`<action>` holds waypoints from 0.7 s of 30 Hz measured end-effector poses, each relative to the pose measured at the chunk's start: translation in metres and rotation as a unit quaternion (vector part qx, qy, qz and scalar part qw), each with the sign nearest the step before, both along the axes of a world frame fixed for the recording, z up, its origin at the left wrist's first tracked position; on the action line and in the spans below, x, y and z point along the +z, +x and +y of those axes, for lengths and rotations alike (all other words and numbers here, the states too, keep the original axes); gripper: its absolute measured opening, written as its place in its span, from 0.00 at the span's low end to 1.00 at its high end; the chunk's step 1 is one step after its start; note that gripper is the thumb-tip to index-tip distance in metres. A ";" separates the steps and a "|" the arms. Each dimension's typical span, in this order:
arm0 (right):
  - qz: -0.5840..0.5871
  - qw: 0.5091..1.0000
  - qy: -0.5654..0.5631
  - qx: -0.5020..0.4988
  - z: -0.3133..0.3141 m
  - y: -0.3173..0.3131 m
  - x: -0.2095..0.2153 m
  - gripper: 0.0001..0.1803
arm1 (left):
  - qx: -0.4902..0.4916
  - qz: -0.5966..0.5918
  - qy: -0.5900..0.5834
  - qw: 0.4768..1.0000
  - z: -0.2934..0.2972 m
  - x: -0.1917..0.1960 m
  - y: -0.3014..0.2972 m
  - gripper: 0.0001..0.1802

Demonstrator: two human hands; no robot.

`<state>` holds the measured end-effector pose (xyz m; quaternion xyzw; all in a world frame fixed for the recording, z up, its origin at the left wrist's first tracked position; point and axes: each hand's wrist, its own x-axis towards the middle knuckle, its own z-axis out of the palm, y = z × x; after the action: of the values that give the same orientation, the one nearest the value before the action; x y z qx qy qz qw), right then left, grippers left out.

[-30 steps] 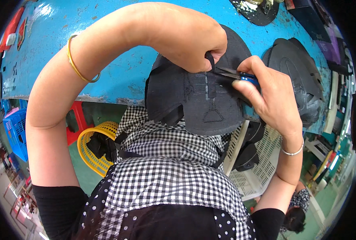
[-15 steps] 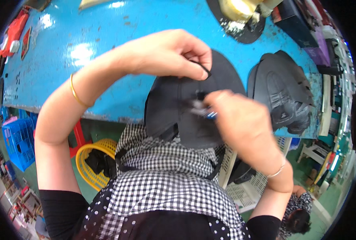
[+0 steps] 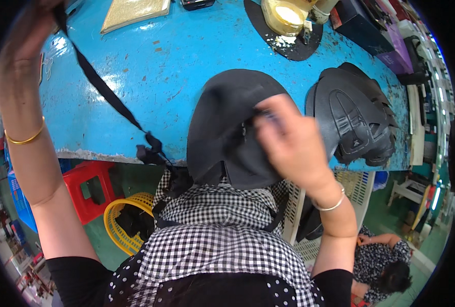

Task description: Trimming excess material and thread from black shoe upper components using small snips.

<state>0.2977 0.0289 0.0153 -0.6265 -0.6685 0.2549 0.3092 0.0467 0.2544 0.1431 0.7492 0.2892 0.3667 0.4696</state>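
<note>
A rounded black panel (image 3: pixel 212 123) lies at the table's front edge, partly over my lap. Above it is my right hand (image 3: pixel 294 143), smeared by motion, its fingers curled. A dark, bluish bit of a small tool (image 3: pixel 269 114) shows at those fingers, too blurred to name. At the far upper left, my raised left hand (image 3: pixel 30 30) is closed on a black strap (image 3: pixel 97 82). That strap stretches down to a bunched black end (image 3: pixel 153 148) at the table edge. Part of the left hand is lost in the dark rim.
Moulded black panels (image 3: pixel 350 115) are stacked on the blue table (image 3: pixel 150 92) at right. Behind stand a glue-smeared yellow container (image 3: pixel 284 18) and a gold-coloured flat book (image 3: pixel 135 13). A red stool (image 3: pixel 89 189), yellow basket (image 3: pixel 110 225) and white crate (image 3: pixel 355 189) stand below; another person (image 3: pixel 386 261) sits lower right.
My left hand has swung from the panel to the far upper left, drawing the black strap out long. The right hand stays over the panel, a little left of before.
</note>
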 end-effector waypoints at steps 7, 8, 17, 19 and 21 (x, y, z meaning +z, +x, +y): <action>0.534 0.794 0.077 -0.279 -0.093 0.142 -0.012 0.21 | -0.324 0.246 -0.089 0.909 -0.066 -0.092 0.067 0.07; 0.436 0.807 0.101 -0.385 -0.093 0.153 -0.016 0.20 | -0.333 0.279 -0.105 0.895 -0.072 -0.099 0.075 0.07; 0.339 0.889 0.079 -0.298 -0.104 0.147 -0.017 0.13 | -0.392 0.280 -0.009 0.877 -0.090 -0.143 0.098 0.09; 0.271 0.928 0.039 -0.253 -0.090 0.117 -0.018 0.12 | -0.383 0.279 0.017 0.880 -0.090 -0.144 0.099 0.09; 0.152 0.984 0.007 -0.094 -0.075 0.091 -0.011 0.12 | -0.376 0.277 0.049 0.883 -0.093 -0.143 0.100 0.09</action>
<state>0.3891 -0.0463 0.0040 -0.6382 -0.5538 0.3124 0.4342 0.1470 0.1609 -0.0003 0.8950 0.0856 -0.0465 0.4352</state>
